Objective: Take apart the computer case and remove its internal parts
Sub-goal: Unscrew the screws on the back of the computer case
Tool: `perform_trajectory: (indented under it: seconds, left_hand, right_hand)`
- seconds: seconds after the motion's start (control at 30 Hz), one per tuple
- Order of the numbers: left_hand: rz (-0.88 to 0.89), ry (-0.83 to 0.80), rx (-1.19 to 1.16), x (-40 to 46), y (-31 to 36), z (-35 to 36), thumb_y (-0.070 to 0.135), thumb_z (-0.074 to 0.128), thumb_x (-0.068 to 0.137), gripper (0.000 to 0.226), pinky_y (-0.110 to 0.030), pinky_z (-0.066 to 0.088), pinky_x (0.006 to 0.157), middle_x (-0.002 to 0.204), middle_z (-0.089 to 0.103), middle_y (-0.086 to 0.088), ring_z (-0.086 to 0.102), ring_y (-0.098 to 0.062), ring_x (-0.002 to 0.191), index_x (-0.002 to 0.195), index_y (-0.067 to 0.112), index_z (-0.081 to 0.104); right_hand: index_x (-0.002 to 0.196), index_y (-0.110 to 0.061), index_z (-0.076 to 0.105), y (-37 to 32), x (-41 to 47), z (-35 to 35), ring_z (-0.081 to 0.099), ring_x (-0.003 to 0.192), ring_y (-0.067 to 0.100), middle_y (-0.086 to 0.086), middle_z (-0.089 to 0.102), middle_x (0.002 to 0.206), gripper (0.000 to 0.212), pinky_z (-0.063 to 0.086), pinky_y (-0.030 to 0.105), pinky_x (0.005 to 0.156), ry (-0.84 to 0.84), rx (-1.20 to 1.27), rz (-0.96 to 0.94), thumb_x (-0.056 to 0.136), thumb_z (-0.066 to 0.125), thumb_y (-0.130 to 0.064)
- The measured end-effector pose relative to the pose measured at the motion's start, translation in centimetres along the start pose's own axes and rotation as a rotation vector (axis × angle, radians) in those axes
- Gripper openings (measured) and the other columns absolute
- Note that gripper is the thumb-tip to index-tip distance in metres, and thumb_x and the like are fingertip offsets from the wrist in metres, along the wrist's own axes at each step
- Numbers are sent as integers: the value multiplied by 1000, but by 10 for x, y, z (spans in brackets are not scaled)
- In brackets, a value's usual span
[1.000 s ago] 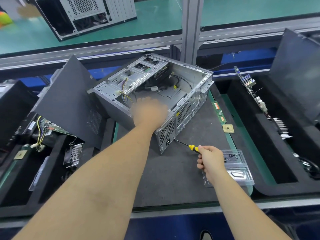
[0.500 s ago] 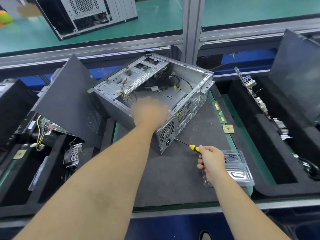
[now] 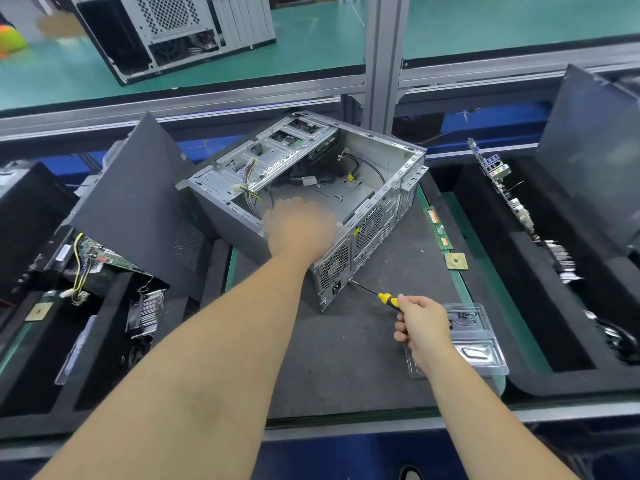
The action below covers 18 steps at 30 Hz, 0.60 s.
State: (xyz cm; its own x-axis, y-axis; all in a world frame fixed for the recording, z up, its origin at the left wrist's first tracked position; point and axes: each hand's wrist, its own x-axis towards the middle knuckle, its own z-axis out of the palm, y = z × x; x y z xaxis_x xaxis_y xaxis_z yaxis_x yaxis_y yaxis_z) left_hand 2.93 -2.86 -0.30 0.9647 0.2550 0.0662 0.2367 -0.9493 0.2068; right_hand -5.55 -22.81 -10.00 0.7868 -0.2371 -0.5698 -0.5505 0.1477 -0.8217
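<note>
An open grey computer case (image 3: 377, 188) lies on its side on the dark work mat (image 3: 374, 341), with loose cables and a drive cage inside. My left hand (image 3: 299, 228) rests over the case's near top edge by the power supply corner; its fingers are blurred. My right hand (image 3: 424, 325) grips a screwdriver (image 3: 384, 297) with a yellow and black handle. The screwdriver's tip touches the case's rear panel beside the power socket.
A clear plastic tray (image 3: 478, 344) with screws lies by my right hand. Memory sticks (image 3: 438, 228) and a processor chip (image 3: 456, 261) lie on the mat's right edge. Foam bins left (image 3: 41, 358) and right (image 3: 540, 306) hold removed boards, heatsinks and panels. Another case (image 3: 173, 32) stands on the far bench.
</note>
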Motion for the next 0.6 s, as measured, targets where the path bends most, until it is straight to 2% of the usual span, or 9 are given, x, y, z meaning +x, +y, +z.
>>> perform_trajectory:
  seconds: [0.13, 0.27, 0.4, 0.5, 0.57, 0.6]
  left_hand:
    - [0, -2, 7, 0, 0, 0, 45, 31, 95, 48, -50, 26, 113, 130, 56, -2, 41, -27, 126, 117, 23, 68]
    - [-1, 0, 20, 0, 0, 0, 45, 31, 95, 48, -51, 25, 114, 130, 56, -2, 40, -27, 127, 118, 22, 67]
    - [3, -6, 27, 0, 1, -1, 45, 30, 96, 49, -51, 23, 114, 132, 55, -3, 39, -28, 128, 119, 22, 66]
    - [-25, -57, 67, 0, 3, 0, 47, 26, 97, 55, -56, 15, 119, 146, 46, -4, 28, -36, 142, 131, 21, 59]
    - [-61, -110, 100, -1, 5, -1, 48, 23, 97, 58, -60, 9, 120, 152, 39, -6, 17, -45, 147, 136, 19, 55]
    - [-66, -127, 119, -1, 6, -2, 48, 21, 98, 59, -62, 10, 119, 151, 39, -6, 19, -47, 146, 136, 19, 55]
  right_hand:
    - [95, -4, 63, -5, 5, -8, 37, 49, 15, 8, 46, 68, 10, 28, 21, 38, -112, 77, 176, 97, 60, -14]
    - [95, -9, 65, -20, 15, -20, 21, 45, 9, 0, 35, 60, 18, 16, 17, 34, -267, 41, 309, 97, 61, -27]
    - [99, -3, 67, -31, 24, -26, 16, 41, 6, -5, 26, 55, 43, 14, 15, 32, -341, -136, 379, 97, 59, -45]
    - [93, -3, 65, -33, 27, -27, 16, 42, 8, -4, 25, 53, 46, 14, 15, 36, -354, -267, 315, 95, 59, -48]
    - [89, -1, 66, -33, 29, -25, 19, 41, 11, -4, 28, 51, 46, 15, 16, 40, -312, -365, 172, 95, 59, -46]
    - [87, -1, 67, -32, 29, -24, 21, 40, 12, -3, 29, 50, 46, 17, 17, 41, -285, -407, 101, 95, 58, -45]
